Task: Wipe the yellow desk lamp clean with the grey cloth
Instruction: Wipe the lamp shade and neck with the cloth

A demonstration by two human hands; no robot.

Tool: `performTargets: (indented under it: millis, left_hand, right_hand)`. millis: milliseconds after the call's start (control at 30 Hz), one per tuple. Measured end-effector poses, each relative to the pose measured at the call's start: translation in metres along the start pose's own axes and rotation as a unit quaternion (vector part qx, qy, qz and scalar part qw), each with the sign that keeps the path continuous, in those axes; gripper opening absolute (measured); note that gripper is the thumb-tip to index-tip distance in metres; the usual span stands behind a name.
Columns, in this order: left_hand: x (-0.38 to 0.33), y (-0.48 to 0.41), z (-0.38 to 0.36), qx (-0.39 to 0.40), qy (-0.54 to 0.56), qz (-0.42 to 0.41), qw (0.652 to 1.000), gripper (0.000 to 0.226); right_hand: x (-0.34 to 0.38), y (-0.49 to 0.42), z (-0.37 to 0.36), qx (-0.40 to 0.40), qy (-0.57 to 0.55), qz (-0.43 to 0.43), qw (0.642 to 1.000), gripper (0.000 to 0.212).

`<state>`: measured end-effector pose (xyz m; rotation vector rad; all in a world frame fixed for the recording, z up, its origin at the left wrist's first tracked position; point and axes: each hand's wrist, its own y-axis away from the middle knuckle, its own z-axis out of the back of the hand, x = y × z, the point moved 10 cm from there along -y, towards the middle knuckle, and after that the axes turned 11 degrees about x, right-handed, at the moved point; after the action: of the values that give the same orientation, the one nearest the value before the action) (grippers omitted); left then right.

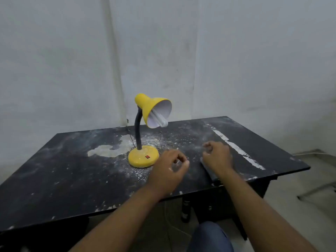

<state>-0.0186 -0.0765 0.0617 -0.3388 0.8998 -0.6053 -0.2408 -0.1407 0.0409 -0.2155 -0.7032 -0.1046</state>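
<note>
Fingers (181,159) of the left hand (168,171) are loosely curled, thumb and forefinger nearly meeting, with nothing in them. The right hand (218,158) also has its fingers (208,145) loosely curled. They look empty, though blur softens them. Both hands hover low over the black table (63,170), the left at 4 o'clock from the lamp (145,128) and the right further out at 3 o'clock.

A dark grey folded shape, taken to be the cloth (208,169), lies flat on the table under the right wrist, near the front edge and mostly hidden.

Several things could go wrong from here:
- The shade (147,104) leans out toward 4 o'clock on a bendy neck (137,130), so rubbing it with no hand on the base (141,158) could tip the lamp or swing its head.
- The bulb (160,119) pokes past the rim and could be knocked.
- A thin cord (131,137) runs off at 11 o'clock toward the wall and might snag.
- White powder (160,140) lies thick around the base, and a cloth dragged through it would smear grit back on.

The lamp stands upright near the table's middle. It has a yellow cone shade, white inside, a black neck and a round yellow base with a small red switch (147,157). Pale dust speckles the yellow parts.
</note>
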Motion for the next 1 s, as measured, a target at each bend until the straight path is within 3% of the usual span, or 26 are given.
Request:
performTargets:
  millis: [133,233,367,567,667,800,900,1000]
  left_hand:
    - [0.027,-0.009,-0.060,0.113,-0.100,0.032,0.988,0.011]
    - [0.040,-0.011,-0.080,0.135,-0.110,0.029,0.984,0.013]
    - [0.054,-0.007,-0.084,0.131,-0.097,0.035,0.986,0.013]
    - [0.071,-0.003,-0.071,0.057,0.053,0.096,0.992,0.014]
    - [0.085,-0.006,-0.066,0.023,0.195,0.175,0.965,0.020]
    - [0.092,-0.008,-0.057,-0.030,0.333,0.242,0.911,0.019]
    - [0.095,-0.005,-0.044,-0.079,0.339,0.274,0.897,0.022]
    - [0.100,-0.005,-0.036,-0.082,0.343,0.289,0.890,0.021]
  right_hand:
    - [-0.027,0.008,-0.026,0.021,0.124,-0.067,0.990,0.046]
    - [-0.038,0.004,-0.038,0.037,0.188,-0.079,0.978,0.056]
    - [-0.038,0.006,-0.040,-0.011,0.224,-0.067,0.972,0.046]
    - [-0.024,0.010,-0.024,-0.069,0.055,-0.021,0.996,0.027]
    - [-0.003,0.018,-0.030,-0.053,-0.078,0.035,0.995,0.023]
    - [0.024,0.026,-0.042,-0.021,-0.165,0.092,0.982,0.013]
    - [0.039,0.031,-0.050,-0.003,-0.197,0.130,0.972,0.012]
    - [0.055,0.037,-0.057,-0.004,-0.161,0.166,0.973,0.020]
